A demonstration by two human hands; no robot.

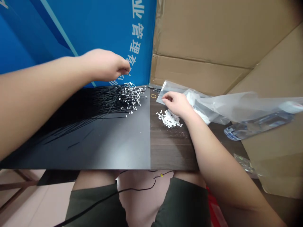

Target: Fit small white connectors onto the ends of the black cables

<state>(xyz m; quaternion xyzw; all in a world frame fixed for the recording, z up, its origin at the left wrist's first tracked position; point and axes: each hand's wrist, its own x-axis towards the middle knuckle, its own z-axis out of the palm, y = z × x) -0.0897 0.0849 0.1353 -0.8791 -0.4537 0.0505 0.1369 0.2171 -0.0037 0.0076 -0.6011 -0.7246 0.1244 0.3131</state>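
left hand (123, 66) above strands (106, 99), table edge (101, 168) apart

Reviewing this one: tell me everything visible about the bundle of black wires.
The black wires are many thin strands with small white tips crowded at their right ends. They lie loosely fanned on the black surface, a few strands apart on the near side. Much of their left part is lost in shadow or behind the left arm. The left hand is raised above the bundle; whether it holds a strand is unclear.
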